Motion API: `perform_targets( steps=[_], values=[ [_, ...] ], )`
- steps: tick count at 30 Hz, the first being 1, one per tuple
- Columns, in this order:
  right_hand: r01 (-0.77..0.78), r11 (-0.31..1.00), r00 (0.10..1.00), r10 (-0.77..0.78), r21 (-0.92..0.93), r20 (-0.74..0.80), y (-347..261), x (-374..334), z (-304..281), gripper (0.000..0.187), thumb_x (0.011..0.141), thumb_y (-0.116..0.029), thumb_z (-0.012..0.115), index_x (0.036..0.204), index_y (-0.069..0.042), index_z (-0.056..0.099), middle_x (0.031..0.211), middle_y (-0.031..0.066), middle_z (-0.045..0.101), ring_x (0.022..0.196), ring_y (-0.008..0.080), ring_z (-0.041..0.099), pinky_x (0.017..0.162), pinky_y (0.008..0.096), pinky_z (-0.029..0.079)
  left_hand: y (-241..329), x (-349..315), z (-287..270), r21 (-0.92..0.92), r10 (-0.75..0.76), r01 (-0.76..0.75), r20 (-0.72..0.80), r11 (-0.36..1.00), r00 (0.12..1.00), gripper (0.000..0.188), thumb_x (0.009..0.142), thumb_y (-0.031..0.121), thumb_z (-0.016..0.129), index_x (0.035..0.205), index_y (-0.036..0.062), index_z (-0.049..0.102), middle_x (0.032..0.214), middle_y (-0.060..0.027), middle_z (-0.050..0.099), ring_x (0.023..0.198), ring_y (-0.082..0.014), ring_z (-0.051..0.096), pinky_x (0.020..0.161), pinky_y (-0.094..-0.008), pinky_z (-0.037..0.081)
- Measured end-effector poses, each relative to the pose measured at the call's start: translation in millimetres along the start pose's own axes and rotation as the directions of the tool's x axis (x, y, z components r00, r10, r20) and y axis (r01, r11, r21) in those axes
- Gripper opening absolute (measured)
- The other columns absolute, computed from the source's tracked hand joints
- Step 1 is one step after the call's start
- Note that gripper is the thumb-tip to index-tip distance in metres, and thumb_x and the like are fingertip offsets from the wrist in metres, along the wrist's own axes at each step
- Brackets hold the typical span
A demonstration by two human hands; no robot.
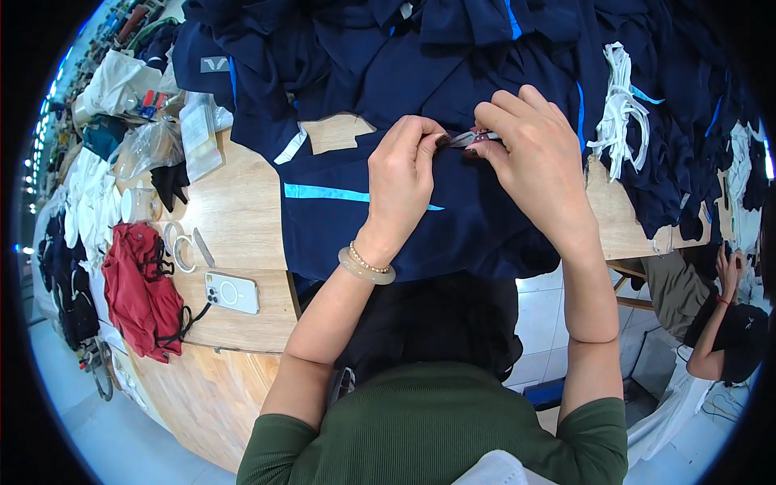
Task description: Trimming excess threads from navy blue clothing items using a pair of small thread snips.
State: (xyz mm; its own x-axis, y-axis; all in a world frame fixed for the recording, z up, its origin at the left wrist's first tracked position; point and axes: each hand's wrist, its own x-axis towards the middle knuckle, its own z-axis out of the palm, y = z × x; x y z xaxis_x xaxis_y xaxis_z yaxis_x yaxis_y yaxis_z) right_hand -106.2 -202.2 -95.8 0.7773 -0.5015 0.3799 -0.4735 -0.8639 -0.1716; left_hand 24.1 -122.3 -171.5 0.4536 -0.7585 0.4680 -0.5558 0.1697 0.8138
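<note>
A navy garment (347,238) with a light blue stripe (327,192) lies over the table's front edge and my lap. My left hand (402,171) pinches the fabric's upper edge between thumb and fingers. Just to its right, my right hand (540,158) is closed around small thread snips (478,138). Their metal blades point left, close to my left fingertips. Whether the blades touch the cloth or a thread is too small to tell.
Navy garments (420,69) are heaped along the far side. White strips (621,113) lie at the right. On the left are a phone (232,293), a tape roll (184,253), a red garment (139,291) and plastic bags (153,147). Another person (727,339) works at far right.
</note>
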Motion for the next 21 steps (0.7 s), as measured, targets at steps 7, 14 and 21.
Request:
perform_targets(
  steps=[7,14,21],
  values=[
    [-0.001,1.000,1.000,0.001,-0.004,0.010,-2.2,1.0,0.7,0.014,0.070,-0.009,0.070,0.080,-0.005,0.062,0.077,0.0040,0.057,0.077,0.0204,0.052,0.066,0.0320,0.040,0.5,0.2,-0.1,0.013,0.005,-0.005,-0.008,1.000,1.000,0.002,0.084,-0.003,0.055,0.082,-0.0021,0.056,0.074,-0.0119,0.058,0.064,-0.0256,0.058,0.058,-0.0315,0.046],
    [-0.009,1.000,1.000,0.009,0.004,0.023,-0.9,1.8,-1.3,0.012,0.070,-0.008,0.069,0.080,-0.005,0.062,0.077,0.0035,0.057,0.077,0.0202,0.052,0.066,0.0317,0.040,1.7,0.9,0.2,0.009,0.000,0.000,-0.003,1.000,1.000,0.003,0.084,-0.004,0.055,0.082,-0.0022,0.056,0.074,-0.0118,0.058,0.064,-0.0253,0.057,0.058,-0.0313,0.046],
    [-0.004,1.000,1.000,0.004,0.010,0.018,-3.5,1.0,2.7,0.013,0.070,-0.007,0.069,0.081,-0.005,0.063,0.077,0.0042,0.058,0.078,0.0200,0.052,0.066,0.0314,0.041,2.1,1.3,1.7,0.013,0.024,-0.024,-0.009,1.000,1.000,0.002,0.084,-0.004,0.055,0.082,-0.0021,0.056,0.073,-0.0115,0.057,0.063,-0.0251,0.057,0.057,-0.0310,0.046]
  ],
)
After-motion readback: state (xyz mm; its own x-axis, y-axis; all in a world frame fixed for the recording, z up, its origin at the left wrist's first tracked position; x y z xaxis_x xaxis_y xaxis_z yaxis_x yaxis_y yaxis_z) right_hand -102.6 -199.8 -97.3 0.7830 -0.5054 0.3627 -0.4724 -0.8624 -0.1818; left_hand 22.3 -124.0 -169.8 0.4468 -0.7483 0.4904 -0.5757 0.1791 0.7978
